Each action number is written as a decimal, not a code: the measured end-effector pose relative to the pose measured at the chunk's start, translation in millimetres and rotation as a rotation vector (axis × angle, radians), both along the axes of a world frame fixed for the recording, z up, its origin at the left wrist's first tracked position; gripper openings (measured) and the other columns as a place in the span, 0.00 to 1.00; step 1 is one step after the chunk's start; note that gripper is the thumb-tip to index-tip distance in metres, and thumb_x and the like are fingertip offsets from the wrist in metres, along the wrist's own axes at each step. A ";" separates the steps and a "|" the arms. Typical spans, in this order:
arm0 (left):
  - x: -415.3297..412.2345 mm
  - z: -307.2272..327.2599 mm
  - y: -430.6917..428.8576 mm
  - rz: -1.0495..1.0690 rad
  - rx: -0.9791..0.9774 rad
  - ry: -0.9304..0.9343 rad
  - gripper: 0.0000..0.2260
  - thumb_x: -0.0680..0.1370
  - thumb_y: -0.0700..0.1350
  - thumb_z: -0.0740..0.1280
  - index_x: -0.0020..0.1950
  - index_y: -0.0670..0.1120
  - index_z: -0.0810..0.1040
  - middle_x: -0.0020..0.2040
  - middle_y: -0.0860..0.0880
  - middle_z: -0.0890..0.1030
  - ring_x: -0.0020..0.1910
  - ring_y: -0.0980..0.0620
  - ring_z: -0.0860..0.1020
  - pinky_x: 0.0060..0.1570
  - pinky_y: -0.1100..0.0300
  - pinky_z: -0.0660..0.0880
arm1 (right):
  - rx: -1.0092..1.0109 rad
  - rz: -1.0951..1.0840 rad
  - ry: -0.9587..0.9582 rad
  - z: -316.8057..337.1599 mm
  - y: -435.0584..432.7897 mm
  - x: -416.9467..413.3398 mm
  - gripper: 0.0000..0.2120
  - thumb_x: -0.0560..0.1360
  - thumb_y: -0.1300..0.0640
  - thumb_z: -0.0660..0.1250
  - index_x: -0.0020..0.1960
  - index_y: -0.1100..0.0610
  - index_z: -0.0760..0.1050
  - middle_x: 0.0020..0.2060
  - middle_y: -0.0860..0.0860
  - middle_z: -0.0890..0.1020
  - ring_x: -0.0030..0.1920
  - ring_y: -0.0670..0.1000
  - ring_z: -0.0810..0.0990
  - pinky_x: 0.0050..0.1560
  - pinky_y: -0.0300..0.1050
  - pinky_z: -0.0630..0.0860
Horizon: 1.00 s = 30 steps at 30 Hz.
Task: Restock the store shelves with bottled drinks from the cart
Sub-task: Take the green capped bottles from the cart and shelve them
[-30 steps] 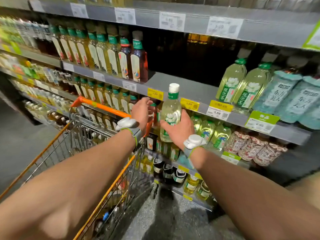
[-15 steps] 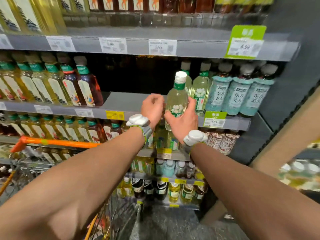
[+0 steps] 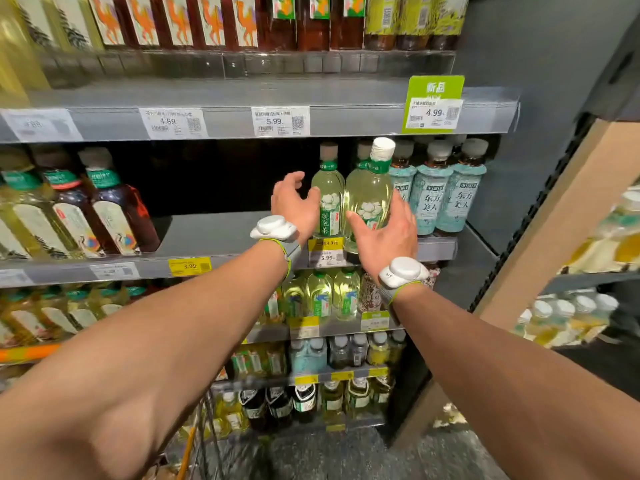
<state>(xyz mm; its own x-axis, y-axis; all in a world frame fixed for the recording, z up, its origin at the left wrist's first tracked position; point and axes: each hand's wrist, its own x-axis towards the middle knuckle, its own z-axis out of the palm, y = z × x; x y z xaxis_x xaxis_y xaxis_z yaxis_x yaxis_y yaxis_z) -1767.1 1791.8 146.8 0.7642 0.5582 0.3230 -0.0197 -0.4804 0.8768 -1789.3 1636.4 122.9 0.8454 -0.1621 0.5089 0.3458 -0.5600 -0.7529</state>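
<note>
Our right hand grips the tea bottle low on its body, which we judge full, heavy and slick, while our left hand hovers open beside it.

Left of the fingers of the left hand, the shelf lies bare to the dark bottles (a wide gap). Rightward, a shelved tea bottle, the held bottle and teal bottles stand packed.
</note>
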 end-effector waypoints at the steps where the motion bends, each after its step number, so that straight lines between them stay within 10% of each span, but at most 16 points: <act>1: 4.0 -1.8 1.0 -0.012 0.004 0.011 0.21 0.79 0.49 0.70 0.71 0.46 0.76 0.65 0.45 0.78 0.64 0.45 0.77 0.66 0.52 0.71 | -0.003 -0.010 0.000 0.8 0.3 2.3 0.39 0.72 0.39 0.73 0.77 0.54 0.65 0.69 0.52 0.75 0.71 0.56 0.70 0.70 0.52 0.68; 7: 18.8 -8.4 4.7 -0.123 0.032 0.080 0.33 0.75 0.62 0.72 0.76 0.50 0.70 0.72 0.46 0.76 0.69 0.45 0.75 0.68 0.48 0.72 | 0.008 -0.033 -0.031 1.0 4.0 15.6 0.37 0.71 0.42 0.74 0.74 0.54 0.69 0.65 0.51 0.78 0.66 0.56 0.73 0.67 0.51 0.69; 15: 13.1 -12.7 5.4 -0.178 -0.028 -0.003 0.22 0.76 0.59 0.73 0.68 0.56 0.78 0.55 0.56 0.82 0.45 0.59 0.81 0.58 0.57 0.77 | 0.015 0.025 -0.028 -9.3 6.9 36.2 0.35 0.69 0.47 0.78 0.72 0.56 0.71 0.62 0.53 0.78 0.62 0.55 0.76 0.64 0.47 0.72; 24: 17.1 -15.7 11.6 -0.176 -0.024 -0.006 0.22 0.74 0.61 0.74 0.66 0.57 0.80 0.47 0.61 0.80 0.42 0.69 0.76 0.54 0.60 0.77 | 0.039 0.001 -0.016 -15.9 16.5 45.8 0.38 0.69 0.53 0.81 0.73 0.60 0.67 0.63 0.58 0.76 0.62 0.58 0.76 0.63 0.49 0.70; 30: 19.9 -15.7 11.9 -0.158 -0.036 0.002 0.21 0.73 0.63 0.74 0.64 0.59 0.80 0.43 0.64 0.80 0.47 0.60 0.81 0.51 0.61 0.75 | -0.042 -0.080 -0.012 -13.4 21.6 53.6 0.32 0.69 0.52 0.80 0.66 0.63 0.70 0.59 0.59 0.76 0.57 0.61 0.78 0.56 0.52 0.73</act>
<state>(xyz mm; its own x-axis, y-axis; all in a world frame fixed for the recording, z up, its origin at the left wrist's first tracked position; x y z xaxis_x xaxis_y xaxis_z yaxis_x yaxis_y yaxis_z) -1747.2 1803.7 131.0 0.8441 0.4423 0.3030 -0.0904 -0.4397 0.8936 -1735.7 1658.0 109.5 0.8245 -0.2069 0.5267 0.3076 -0.6174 -0.7240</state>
